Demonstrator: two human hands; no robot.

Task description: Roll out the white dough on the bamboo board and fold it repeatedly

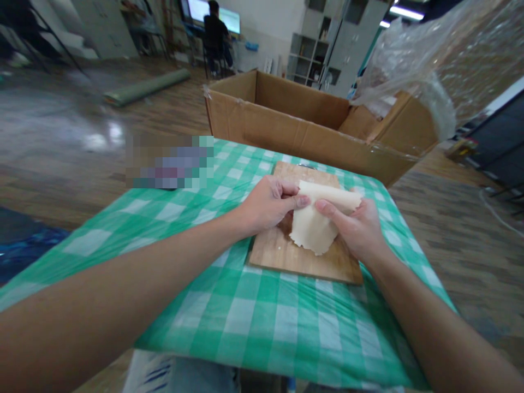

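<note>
A thin, pale sheet of dough point(314, 228) with ragged edges hangs between my hands, its upper part folded over. My left hand point(272, 204) pinches its left side between thumb and fingers. On the right, my right hand point(360, 226) grips the folded part, thumb on top and fingers hidden behind. Beneath them lies a wooden cutting board point(303, 266) with a few small pale crumbs on it. Whether the sheet's lower edge touches the board I cannot tell.
A green-and-white checked cloth point(254, 311) covers the table. Past its far edge stands a large open cardboard box point(286, 131) with clear plastic wrap point(426, 71). A pixelated item point(172, 166) lies at the table's left edge. Farther back, a person point(216, 35) sits facing screens.
</note>
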